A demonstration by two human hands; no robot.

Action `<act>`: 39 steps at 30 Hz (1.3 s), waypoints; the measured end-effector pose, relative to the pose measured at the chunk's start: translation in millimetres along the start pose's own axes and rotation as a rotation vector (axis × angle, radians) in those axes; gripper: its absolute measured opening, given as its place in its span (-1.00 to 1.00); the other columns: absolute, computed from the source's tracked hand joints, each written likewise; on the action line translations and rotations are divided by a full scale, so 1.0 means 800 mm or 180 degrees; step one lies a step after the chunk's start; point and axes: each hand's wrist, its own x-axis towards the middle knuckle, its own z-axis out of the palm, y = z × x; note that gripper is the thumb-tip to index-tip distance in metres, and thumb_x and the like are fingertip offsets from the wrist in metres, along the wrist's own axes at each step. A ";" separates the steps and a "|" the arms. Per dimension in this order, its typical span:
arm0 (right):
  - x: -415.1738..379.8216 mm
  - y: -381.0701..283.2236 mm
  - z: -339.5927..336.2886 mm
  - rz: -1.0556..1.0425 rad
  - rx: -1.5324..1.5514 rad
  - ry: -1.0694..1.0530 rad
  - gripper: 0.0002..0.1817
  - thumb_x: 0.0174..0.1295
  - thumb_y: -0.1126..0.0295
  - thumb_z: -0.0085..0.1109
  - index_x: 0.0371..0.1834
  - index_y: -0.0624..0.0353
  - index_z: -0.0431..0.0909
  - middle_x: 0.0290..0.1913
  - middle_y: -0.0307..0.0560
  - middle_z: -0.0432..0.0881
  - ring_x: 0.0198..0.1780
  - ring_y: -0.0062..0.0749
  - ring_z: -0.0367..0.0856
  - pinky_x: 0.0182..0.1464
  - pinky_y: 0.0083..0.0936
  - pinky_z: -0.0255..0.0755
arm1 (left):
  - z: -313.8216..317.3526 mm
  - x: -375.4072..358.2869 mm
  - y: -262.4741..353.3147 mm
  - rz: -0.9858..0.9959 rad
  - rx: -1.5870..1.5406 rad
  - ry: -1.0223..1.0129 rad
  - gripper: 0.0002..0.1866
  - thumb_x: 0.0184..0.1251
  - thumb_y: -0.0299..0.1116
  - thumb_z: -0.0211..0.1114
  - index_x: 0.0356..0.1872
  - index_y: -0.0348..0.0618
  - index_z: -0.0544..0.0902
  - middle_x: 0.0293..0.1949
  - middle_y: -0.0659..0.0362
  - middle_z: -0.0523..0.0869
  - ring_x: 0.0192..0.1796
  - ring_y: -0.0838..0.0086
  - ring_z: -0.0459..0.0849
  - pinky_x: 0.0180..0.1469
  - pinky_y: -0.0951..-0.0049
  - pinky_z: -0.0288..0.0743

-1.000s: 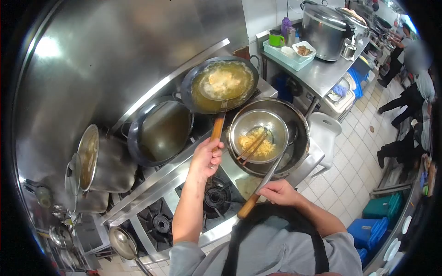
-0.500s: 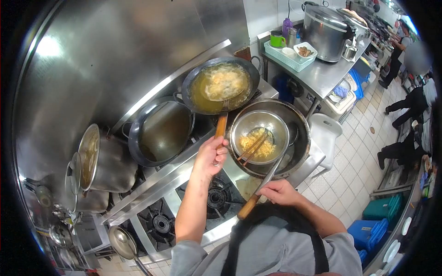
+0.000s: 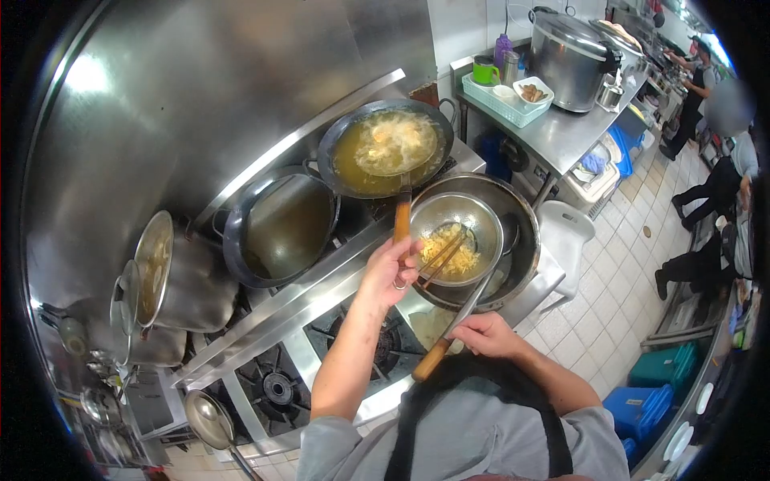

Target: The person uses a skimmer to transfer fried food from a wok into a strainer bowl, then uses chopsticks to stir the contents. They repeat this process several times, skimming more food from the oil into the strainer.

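My left hand [image 3: 391, 274] is closed around the wooden handle of a skimmer [image 3: 403, 216]. Its round head lies in bubbling yellow oil in a wok [image 3: 337, 164], with pale frying food [image 3: 395, 143] over it. My right hand [image 3: 485, 334] grips a long metal tool [image 3: 435, 358] near its wooden end. The tool's shaft runs up along a metal bowl [image 3: 481, 210]; I cannot make out its head. Golden fried bits [image 3: 451, 255] and a pair of brown chopsticks [image 3: 441, 260] are in the bowl, which sits inside a large dark-rimmed pot [image 3: 525, 272].
Left of the frying wok stands a second wok [image 3: 287, 228] holding dark liquid. Beyond it is a tall steel pot [image 3: 196, 284]. Bare burners [image 3: 277, 388] lie below. A steel table [image 3: 553, 132] carries a rice cooker [image 3: 569, 68]. Several people are at the far right.
My left hand and the skimmer's handle have shifted slightly right. The food in the oil looks more broken up by bubbles. My right hand has hardly moved.
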 end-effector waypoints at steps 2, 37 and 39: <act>0.000 0.006 0.000 -0.0005 0.0001 0.0005 -0.77 0.46 0.30 0.17 -0.10 0.22 0.72 -0.53 -0.36 0.57 -0.50 -0.74 0.47 -0.44 -0.66 0.38 | 0.003 0.003 -0.007 0.0015 -0.0026 -0.0002 -0.81 0.54 -0.38 0.15 0.08 -0.08 0.46 -0.20 0.17 0.63 -0.48 0.69 0.42 -0.62 0.73 0.27; 0.004 0.023 0.000 -0.0041 0.0014 0.0090 -0.78 0.47 0.32 0.14 -0.11 0.20 0.73 -0.57 -0.39 0.53 -0.56 -0.75 0.45 -0.49 -0.68 0.35 | 0.012 -0.003 -0.033 -0.0023 -0.0717 -0.0157 -0.83 0.51 -0.35 0.22 -0.04 -0.18 0.50 -0.21 0.17 0.64 -0.43 0.66 0.46 -0.56 0.70 0.25; 0.004 0.022 0.000 -0.0046 -0.0004 0.0093 -0.78 0.47 0.31 0.14 -0.11 0.20 0.73 -0.57 -0.39 0.53 -0.56 -0.75 0.45 -0.49 -0.68 0.35 | 0.010 -0.002 -0.033 -0.0009 -0.0711 -0.0185 -0.83 0.51 -0.34 0.23 -0.04 -0.17 0.50 -0.21 0.18 0.64 -0.43 0.66 0.46 -0.56 0.71 0.25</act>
